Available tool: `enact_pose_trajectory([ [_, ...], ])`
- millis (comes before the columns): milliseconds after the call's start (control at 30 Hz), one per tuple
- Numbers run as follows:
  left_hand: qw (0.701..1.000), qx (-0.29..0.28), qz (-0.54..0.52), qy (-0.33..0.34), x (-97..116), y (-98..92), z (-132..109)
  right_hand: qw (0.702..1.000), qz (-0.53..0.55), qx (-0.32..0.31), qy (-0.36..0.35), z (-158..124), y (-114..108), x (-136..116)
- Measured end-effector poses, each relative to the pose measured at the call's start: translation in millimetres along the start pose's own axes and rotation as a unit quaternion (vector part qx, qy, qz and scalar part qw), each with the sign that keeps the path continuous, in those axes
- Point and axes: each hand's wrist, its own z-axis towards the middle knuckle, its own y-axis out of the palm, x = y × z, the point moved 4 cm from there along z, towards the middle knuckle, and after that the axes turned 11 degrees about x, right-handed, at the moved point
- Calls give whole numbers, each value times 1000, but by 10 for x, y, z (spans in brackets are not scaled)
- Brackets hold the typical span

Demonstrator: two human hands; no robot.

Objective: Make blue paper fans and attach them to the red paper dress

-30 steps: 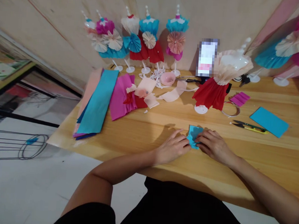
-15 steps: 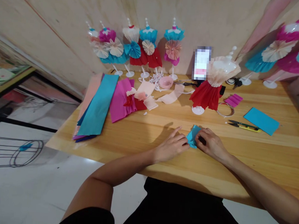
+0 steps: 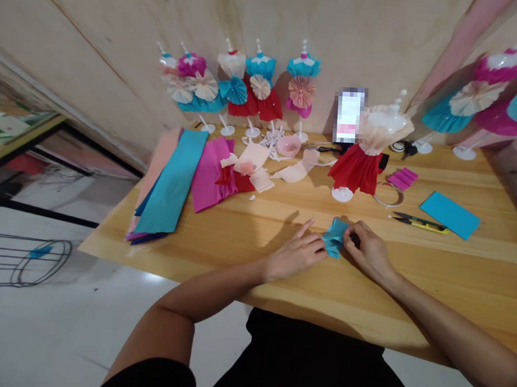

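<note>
A small piece of blue crepe paper (image 3: 335, 238), partly folded, lies on the wooden table (image 3: 256, 228) between my hands. My left hand (image 3: 296, 253) pinches its left edge, with the index finger stretched out. My right hand (image 3: 368, 251) grips its right side with curled fingers. A small mannequin (image 3: 364, 158) in a red paper skirt and cream top stands just behind the paper.
Sheets of blue, pink and magenta crepe paper (image 3: 176, 177) lie at the left. Thread snips (image 3: 419, 222), a blue sheet (image 3: 450, 214), a tape ring (image 3: 388, 194) and a pink bowl (image 3: 288, 145) are on the table. Several dressed mannequins (image 3: 247, 86) line the wall.
My fingers have gathered the blue paper, which now stands up more between my hands. The camera view shifted slightly; the hands stayed in place.
</note>
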Motion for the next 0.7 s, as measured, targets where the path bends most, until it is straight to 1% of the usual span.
enact_pose_trajectory([
  [133, 1000, 3, 13, 6, 1, -15, 6, 996, -37, 64, 43, 96, -89, 285],
  [200, 1000, 8, 13, 5, -5, -18, 1, 991, -76, 102, 49, 168, -173, 396],
  [267, 1000, 12, 14, 9, -11, -16, -8, 981, -141, 134, 28, 221, -268, 388],
  [300, 1000, 13, 15, 11, -15, -14, -13, 976, -167, 140, 3, 231, -304, 326],
  [333, 1000, 13, 18, 12, -18, -12, -18, 975, -176, 134, -31, 228, -322, 231],
  [367, 1000, 14, 19, 12, -23, -10, -22, 977, -166, 109, -73, 209, -313, 111],
  [400, 1000, 17, 18, 10, -29, -10, -25, 982, -137, 66, -116, 174, -281, -20],
  [433, 1000, 21, 14, 9, -35, -12, -27, 982, -103, 10, -155, 123, -229, -146],
  [467, 1000, 27, 7, 7, -41, -15, -28, 978, -85, -47, -187, 61, -167, -254],
  [500, 999, 33, -1, 4, -47, -17, -30, 972, -82, -75, -206, 5, -118, -333],
  [567, 999, 46, -16, 2, -56, -20, -34, 962, -101, -100, -233, -87, -31, -419],
  [700, 998, 54, -21, 2, -52, -17, -45, 948, -153, -104, -261, -166, 49, -452],
])
